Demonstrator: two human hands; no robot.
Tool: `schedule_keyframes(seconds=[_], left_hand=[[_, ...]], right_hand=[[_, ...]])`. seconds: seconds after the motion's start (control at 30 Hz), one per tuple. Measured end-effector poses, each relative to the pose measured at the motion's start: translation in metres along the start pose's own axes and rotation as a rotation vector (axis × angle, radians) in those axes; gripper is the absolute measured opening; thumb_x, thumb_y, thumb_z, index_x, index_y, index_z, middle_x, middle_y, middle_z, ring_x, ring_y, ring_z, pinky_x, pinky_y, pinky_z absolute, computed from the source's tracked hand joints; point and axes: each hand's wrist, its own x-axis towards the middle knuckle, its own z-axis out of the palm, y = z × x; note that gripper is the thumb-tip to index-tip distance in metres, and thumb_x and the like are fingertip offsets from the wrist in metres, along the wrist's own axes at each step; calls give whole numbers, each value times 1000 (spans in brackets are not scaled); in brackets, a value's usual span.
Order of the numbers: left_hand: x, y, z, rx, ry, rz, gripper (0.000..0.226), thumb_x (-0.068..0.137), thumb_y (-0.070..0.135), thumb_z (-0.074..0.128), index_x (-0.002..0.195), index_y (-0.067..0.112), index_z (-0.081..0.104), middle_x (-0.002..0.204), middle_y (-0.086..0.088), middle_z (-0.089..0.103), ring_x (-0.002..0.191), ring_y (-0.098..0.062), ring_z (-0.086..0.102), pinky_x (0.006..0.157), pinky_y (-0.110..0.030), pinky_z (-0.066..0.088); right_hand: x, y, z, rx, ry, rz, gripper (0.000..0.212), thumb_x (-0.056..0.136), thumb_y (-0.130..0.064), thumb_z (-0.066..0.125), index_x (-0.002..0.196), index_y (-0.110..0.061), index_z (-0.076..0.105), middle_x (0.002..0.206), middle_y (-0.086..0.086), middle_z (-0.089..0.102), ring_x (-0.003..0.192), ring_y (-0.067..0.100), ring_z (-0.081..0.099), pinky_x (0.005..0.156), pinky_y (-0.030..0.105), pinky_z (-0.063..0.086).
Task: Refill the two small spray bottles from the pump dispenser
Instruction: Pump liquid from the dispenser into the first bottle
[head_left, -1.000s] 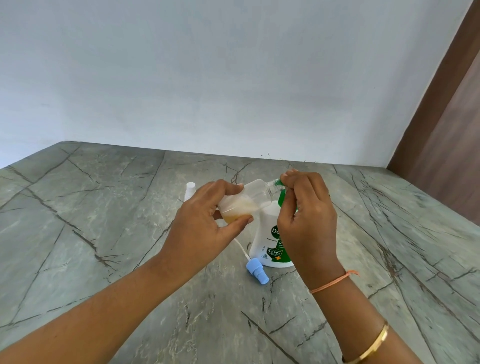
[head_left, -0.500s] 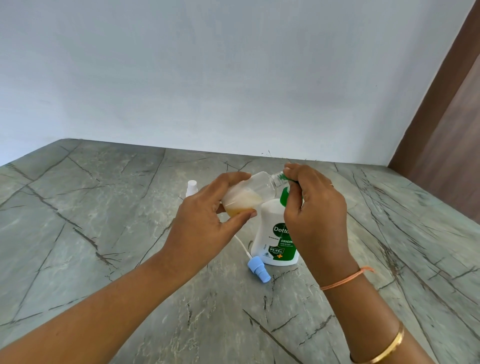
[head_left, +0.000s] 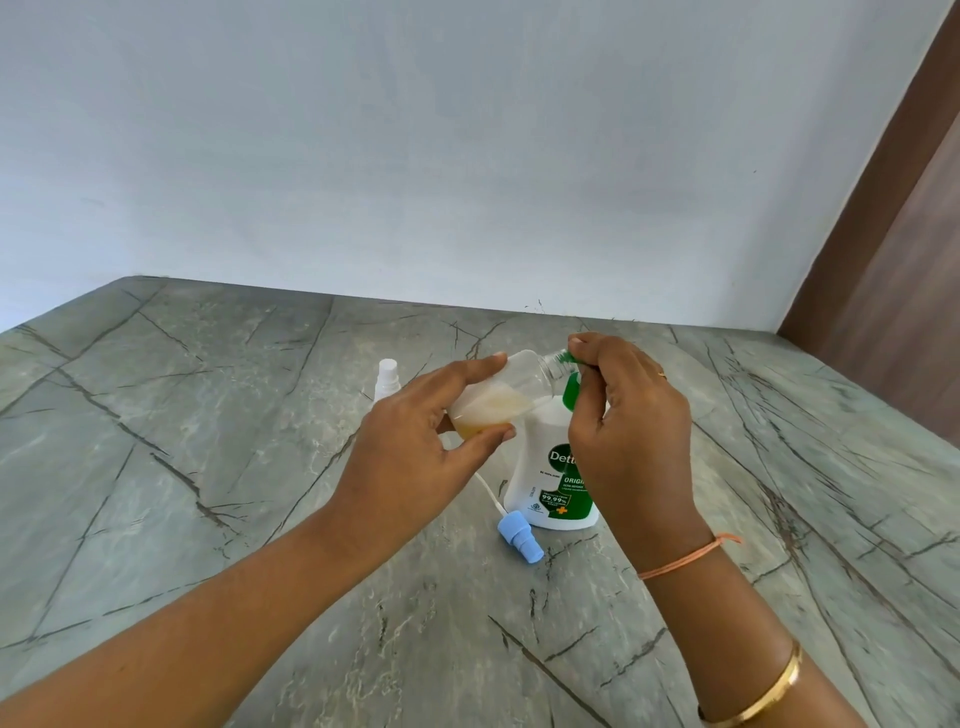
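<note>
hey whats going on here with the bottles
A person is refilling a small clear bottle from the dispenser. The left hand holds the bottle tilted, its open neck up at the green pump spout. The right hand grips the pump head. The bottle is partly filled with yellowish liquid. A blue spray top with its tube lies on the counter by the dispenser's base. A second spray bottle, capped, stands behind the left hand.

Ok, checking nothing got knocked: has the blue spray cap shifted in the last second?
No. The blue spray cap still lies on the countertop just left of the Dettol pump dispenser's base, as before.
</note>
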Motion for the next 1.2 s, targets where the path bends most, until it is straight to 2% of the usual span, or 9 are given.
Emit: schedule_keyframes(seconds=[0.23, 0.43, 0.6, 0.83, 1.03, 1.2], left_hand=[[2, 5, -2, 16, 9, 24, 49, 72, 44, 65, 118, 48, 47, 107, 38, 46, 98, 12, 54, 79, -5, 46], [2, 4, 1, 25, 14, 28, 49, 74, 41, 67, 119, 44, 50, 109, 22, 55, 95, 1, 59, 80, -11, 50], [0, -2, 0, 73, -10, 43, 51, 75, 40, 67, 120, 46, 46, 105, 37, 46, 95, 16, 53, 77, -3, 45], [1, -4, -3, 100, -13, 63, 52, 76, 34, 71, 120, 45, 46, 108, 33, 47, 95, 22, 49, 77, 2, 41], [3, 3, -4, 94, 7, 86, 52, 76, 35, 69, 122, 42, 46, 109, 26, 50, 101, 6, 49, 79, 1, 41], [4, 3, -3, 85, 12, 84, 51, 75, 41, 64, 121, 44, 45, 108, 37, 42, 98, 17, 48, 78, 3, 39]], right_hand=[[6, 2, -7, 16, -26, -10, 21, 81, 2, 52, 95, -2, 66, 94, 8, 70, 87, 25, 66, 74, 23, 47], [3, 3, -2, 14, 23, -9, 22, 80, 6, 50, 95, 0, 65, 94, 11, 69, 87, 29, 65, 72, 18, 42], [-6, 1, 6, -21, 66, -33, 28, 85, -6, 40, 95, 3, 64, 94, 14, 68, 88, 29, 64, 76, 18, 41], [-7, -1, 4, -16, 49, -25, 29, 87, -8, 39, 96, 3, 64, 94, 15, 68, 89, 30, 64, 80, 19, 40], [-1, -1, -3, 3, 28, 2, 21, 81, 5, 50, 96, 1, 64, 93, 13, 68, 84, 29, 64, 75, 20, 40], [-1, -1, -1, -13, 32, 1, 21, 81, 3, 50, 96, 0, 65, 93, 12, 68, 84, 27, 64, 71, 18, 43]])
